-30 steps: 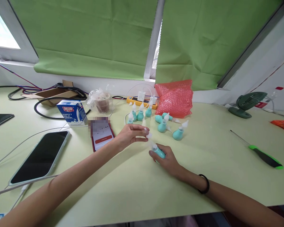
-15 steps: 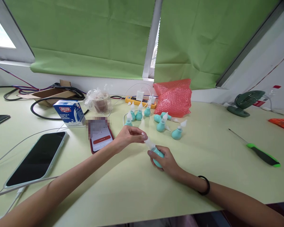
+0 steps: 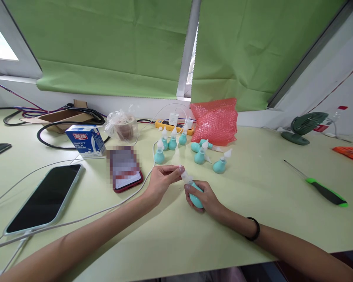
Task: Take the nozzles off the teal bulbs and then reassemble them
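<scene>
My right hand [image 3: 205, 199] is closed round a teal rubber bulb [image 3: 195, 198] resting low on the pale green table [image 3: 253, 219]. My left hand [image 3: 161, 181] pinches the clear white tip [image 3: 184, 174] that sticks out of that bulb. Both hands meet at the table's middle. Just behind them stand and lie several more teal bulbs with white tips [image 3: 200, 154], some upright, some on their side.
A red phone [image 3: 124, 169] lies left of my hands, a larger dark phone [image 3: 44, 197] with a white cable further left. A milk carton [image 3: 86, 140], bagged cup [image 3: 122, 126], power strip [image 3: 173, 126], pink bubble wrap [image 3: 216, 121], green fan [image 3: 306, 127] and green-handled screwdriver [image 3: 320, 187] surround them.
My left hand brought the white tip down onto the bulb in my right hand and now pinches it there. The bulb has tilted up from lying flat.
</scene>
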Available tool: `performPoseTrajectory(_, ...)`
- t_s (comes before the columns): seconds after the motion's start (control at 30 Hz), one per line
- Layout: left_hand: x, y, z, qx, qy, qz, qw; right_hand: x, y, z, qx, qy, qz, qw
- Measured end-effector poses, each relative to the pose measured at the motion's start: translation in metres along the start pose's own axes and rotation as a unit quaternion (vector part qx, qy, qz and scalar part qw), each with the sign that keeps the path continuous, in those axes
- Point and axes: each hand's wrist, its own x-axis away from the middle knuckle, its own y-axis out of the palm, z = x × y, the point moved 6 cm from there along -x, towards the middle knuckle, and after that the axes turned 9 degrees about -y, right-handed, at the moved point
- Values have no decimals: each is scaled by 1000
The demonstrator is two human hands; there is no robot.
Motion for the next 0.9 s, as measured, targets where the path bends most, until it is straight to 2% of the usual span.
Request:
performPoseTrajectory(0.13, 7, 1, 2, -22, 11, 45, 999, 1, 0, -3, 23, -9, 10, 1000)
performPoseTrajectory(0.33, 11, -3, 10, -155, 79, 115, 978, 3, 0, -9, 104, -40, 31, 993)
performPoseTrajectory(0.43, 11, -3, 9, -180, 96, 107, 973, 4, -1, -10, 129, -57, 38, 989)
performPoseTrajectory(0.53, 13, -2, 5, -175, 109, 91, 974, 3, -1, -8, 116, -51, 18, 992)
performPoseTrajectory(0.7, 13, -1, -2, -102, 86, 65, 989, 0, -1, -9, 80, -29, -14, 996)
performPoseTrajectory(0.9, 11, -1, -10, -39, 66, 51, 996, 0, 1, -6, 37, 8, -23, 999)
